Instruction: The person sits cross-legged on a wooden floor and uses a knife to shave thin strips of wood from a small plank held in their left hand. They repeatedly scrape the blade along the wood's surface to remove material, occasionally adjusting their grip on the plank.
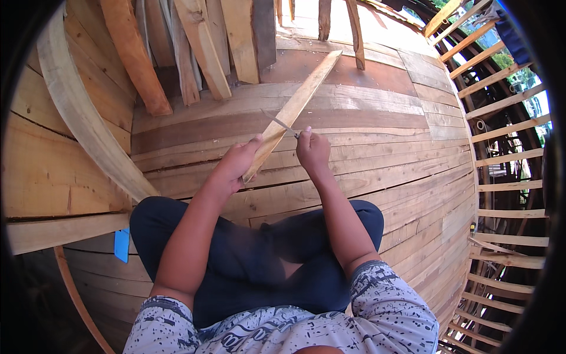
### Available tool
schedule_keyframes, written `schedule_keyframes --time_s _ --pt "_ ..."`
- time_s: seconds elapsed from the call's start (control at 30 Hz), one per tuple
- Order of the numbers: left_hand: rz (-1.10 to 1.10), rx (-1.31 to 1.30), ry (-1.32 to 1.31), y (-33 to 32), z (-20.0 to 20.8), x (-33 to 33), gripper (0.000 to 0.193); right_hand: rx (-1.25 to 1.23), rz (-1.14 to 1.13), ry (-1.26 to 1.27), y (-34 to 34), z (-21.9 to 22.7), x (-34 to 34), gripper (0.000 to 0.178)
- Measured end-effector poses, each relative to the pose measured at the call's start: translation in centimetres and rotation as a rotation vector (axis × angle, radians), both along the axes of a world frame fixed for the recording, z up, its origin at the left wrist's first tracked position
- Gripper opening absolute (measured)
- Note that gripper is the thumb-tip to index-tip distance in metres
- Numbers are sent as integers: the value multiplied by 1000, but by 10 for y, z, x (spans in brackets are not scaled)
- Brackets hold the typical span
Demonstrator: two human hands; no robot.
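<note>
A long, pale wooden slat [299,101] slants away from me, its far end cut to a point. My left hand [237,160] is closed round its near end, thumb along the upper face. In my right hand [312,149], just right of the slat, the fist grips a thin knife [279,123]. Its narrow grey blade lies across the slat, a little beyond my left thumb. Most of the handle is hidden inside the fist.
I sit cross-legged on a plank floor [377,159]. Several upright timbers [203,47] stand at the far left, beside a curved wooden rib [88,118]. Spaced wooden slats [510,156] form an open edge on the right. A blue flat object [121,245] is by my left knee.
</note>
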State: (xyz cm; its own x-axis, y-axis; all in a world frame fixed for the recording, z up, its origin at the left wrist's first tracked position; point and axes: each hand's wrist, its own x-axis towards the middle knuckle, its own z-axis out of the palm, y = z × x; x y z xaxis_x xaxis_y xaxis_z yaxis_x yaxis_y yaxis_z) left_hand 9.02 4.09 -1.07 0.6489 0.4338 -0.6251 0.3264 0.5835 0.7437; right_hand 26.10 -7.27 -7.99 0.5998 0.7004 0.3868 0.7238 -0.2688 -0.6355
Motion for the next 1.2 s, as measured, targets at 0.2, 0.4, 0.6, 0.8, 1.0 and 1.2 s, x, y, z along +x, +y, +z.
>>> schedule_keyframes --time_s 0.2,0.4,0.6,0.8,1.0,1.2 --pt "2 -27 46 3 3 2 41 -131 -146 240 -1 -9 -2 59" --pt "13 -22 43 1 2 0 41 -150 -69 257 -2 -1 6 62" --pt "-17 -19 23 3 -1 0 41 -142 -73 259 -2 -9 8 61" --pt "5 3 36 1 4 0 42 -100 1 213 -3 0 1 58" --pt "25 35 48 -2 7 1 43 -75 31 115 -5 15 -23 55" --pt "-13 6 37 3 -1 0 45 -125 -161 160 3 8 -7 55"
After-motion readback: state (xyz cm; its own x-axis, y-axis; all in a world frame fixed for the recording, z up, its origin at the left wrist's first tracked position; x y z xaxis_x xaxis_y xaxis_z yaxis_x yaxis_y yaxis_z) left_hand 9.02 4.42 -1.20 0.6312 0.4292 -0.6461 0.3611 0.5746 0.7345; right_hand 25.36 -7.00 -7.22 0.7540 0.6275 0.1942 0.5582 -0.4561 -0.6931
